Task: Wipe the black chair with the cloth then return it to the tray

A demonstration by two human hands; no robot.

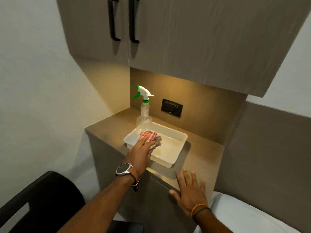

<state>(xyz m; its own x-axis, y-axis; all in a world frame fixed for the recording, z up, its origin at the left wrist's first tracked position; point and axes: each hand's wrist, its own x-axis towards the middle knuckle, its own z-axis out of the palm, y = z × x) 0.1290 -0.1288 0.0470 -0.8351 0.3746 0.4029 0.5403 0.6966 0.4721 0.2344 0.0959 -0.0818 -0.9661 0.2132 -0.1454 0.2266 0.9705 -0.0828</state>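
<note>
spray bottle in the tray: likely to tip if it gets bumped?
Probably. The spray bottle is tall and narrow with its trigger head on top, so likely top-heavy. It looks clear and near empty, so probably light. It stands at the back corner of the tray, whose low rim would catch little.

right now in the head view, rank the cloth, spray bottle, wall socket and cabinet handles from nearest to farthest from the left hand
1. cloth, under the left hand, in the tray
2. spray bottle, just behind, at the tray's back corner
3. wall socket, back wall, to the right
4. cabinet handles, overhead

Hand on the cloth in the tray

The left hand holds the red checked cloth inside the white tray. The right hand lies flat on the desk.
</note>
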